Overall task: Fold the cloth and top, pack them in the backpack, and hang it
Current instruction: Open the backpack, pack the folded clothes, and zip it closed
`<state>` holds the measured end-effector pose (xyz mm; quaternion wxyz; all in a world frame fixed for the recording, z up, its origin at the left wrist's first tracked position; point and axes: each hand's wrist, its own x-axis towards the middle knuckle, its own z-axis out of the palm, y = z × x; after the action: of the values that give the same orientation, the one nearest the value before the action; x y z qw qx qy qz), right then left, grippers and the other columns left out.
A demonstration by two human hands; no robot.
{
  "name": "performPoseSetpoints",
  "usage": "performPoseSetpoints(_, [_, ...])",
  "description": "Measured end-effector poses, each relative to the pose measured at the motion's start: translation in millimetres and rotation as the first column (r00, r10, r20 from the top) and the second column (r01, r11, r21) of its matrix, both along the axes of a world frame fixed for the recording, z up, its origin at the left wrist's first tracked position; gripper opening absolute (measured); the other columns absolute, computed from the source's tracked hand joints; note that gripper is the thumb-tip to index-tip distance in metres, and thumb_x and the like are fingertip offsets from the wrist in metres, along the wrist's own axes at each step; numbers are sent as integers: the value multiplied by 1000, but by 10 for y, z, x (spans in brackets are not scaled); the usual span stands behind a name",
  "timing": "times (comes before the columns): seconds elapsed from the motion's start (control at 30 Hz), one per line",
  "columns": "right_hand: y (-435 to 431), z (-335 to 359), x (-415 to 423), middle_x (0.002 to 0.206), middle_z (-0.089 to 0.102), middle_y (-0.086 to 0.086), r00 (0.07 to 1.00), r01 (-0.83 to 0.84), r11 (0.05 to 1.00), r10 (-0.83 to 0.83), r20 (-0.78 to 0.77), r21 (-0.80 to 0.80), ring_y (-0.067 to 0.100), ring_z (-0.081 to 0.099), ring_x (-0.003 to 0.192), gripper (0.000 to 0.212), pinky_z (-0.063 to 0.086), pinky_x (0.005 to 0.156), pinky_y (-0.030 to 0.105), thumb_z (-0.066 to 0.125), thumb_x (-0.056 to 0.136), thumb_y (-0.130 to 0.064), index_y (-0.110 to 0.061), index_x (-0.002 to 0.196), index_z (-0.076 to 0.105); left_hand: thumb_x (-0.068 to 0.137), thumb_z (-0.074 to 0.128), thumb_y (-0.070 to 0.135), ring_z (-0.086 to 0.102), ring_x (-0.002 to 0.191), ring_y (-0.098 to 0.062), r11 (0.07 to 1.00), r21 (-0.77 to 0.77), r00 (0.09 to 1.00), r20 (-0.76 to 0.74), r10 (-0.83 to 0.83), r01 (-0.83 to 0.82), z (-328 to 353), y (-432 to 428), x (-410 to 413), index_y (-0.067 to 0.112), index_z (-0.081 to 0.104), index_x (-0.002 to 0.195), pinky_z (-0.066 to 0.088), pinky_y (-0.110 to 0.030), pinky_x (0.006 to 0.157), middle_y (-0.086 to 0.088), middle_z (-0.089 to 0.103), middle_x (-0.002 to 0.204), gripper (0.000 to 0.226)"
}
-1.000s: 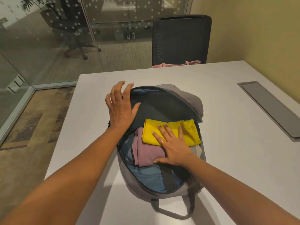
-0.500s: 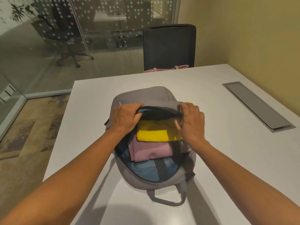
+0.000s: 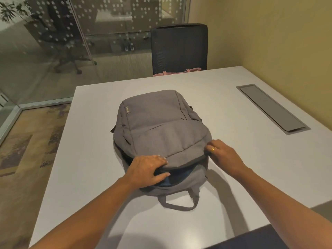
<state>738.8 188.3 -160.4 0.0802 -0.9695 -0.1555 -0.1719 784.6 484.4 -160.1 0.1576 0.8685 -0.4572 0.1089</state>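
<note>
The grey backpack (image 3: 161, 133) lies flat on the white table (image 3: 233, 159), its front flap pulled down over the main compartment. A narrow gap of blue lining still shows along the near zipper edge. My left hand (image 3: 147, 170) grips the flap's near edge, thumb under it and fingers on top. My right hand (image 3: 221, 154) pinches the flap's right corner at the zipper. The yellow cloth and the pink top are hidden inside. The carry handle (image 3: 179, 203) loops toward me.
A black mesh chair (image 3: 179, 47) stands at the table's far side with a pink strap (image 3: 177, 72) across its seat. A grey cable hatch (image 3: 271, 108) is set in the table at right. Glass walls stand left and behind.
Both hands have drawn the flap down over the compartment. The yellow cloth and pink top, visible before, are now covered. The view has tilted and the backpack looks farther away.
</note>
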Motion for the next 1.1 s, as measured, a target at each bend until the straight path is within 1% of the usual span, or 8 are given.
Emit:
performPoseSetpoints(0.17, [-16,-203,-77,76,60,6,991,-4,997,14,-135,75,25,59,66,20,38,57,16,71,71,10,-6,82,66,91,38,52,65,58,-6,994,-61,996,-29,86,-87,34,-186,33,23,72,79,38,-9,48,10,70,68,46])
performPoseSetpoints(0.33, [-16,-192,-37,76,63,7,968,16,989,21,-250,145,26,63,73,25,33,72,12,66,66,14,-7,78,69,88,38,42,68,81,-18,969,-177,985,-20,172,-173,191,-506,264,14,70,90,52,-26,64,-1,72,90,42])
performPoseSetpoints(0.43, [9,-199,-11,76,64,7,956,8,983,46,-290,182,26,63,74,24,33,71,10,66,64,13,-7,77,69,89,33,53,44,129,-22,960,1,944,-178,277,-281,254,-735,412,15,57,124,36,-43,102,-6,49,139,56])
performPoseSetpoints(0.5, [36,-205,-9,76,64,8,947,4,976,67,-315,219,26,62,74,22,33,70,10,63,64,12,-6,76,69,93,35,53,18,143,-21,928,162,911,-194,364,-336,258,-876,535,20,38,139,18,-51,112,-2,23,154,57])
performPoseSetpoints(0.63, [94,-198,15,79,60,9,921,-20,972,110,-374,235,25,56,76,18,29,66,11,57,67,6,-5,78,67,94,29,57,3,146,-22,888,278,874,-224,431,-367,230,-1139,745,27,23,146,7,-60,111,1,6,158,60])
performPoseSetpoints(0.87, [27,-144,23,82,58,6,881,-94,967,191,-432,237,20,53,76,18,41,66,22,49,73,-10,-7,83,64,93,16,61,4,146,-22,847,347,813,-288,506,-404,42,-1378,808,33,13,148,1,-64,109,2,7,158,61])
performPoseSetpoints(0.97, [-143,-110,36,82,58,3,929,2,973,84,-359,231,13,48,68,29,36,60,20,36,73,-23,-9,82,59,94,13,59,8,145,-21,841,333,806,-280,521,-427,-49,-1376,771,34,10,148,0,-62,110,2,12,158,60])
performPoseSetpoints(1.1, [-349,-130,285,82,57,4,925,296,903,-191,-328,311,15,43,64,18,37,62,26,41,83,-12,-7,83,58,87,1,67,9,145,-21,837,324,815,-243,525,-442,-139,-1361,731,32,6,148,-1,-62,110,1,13,157,70])
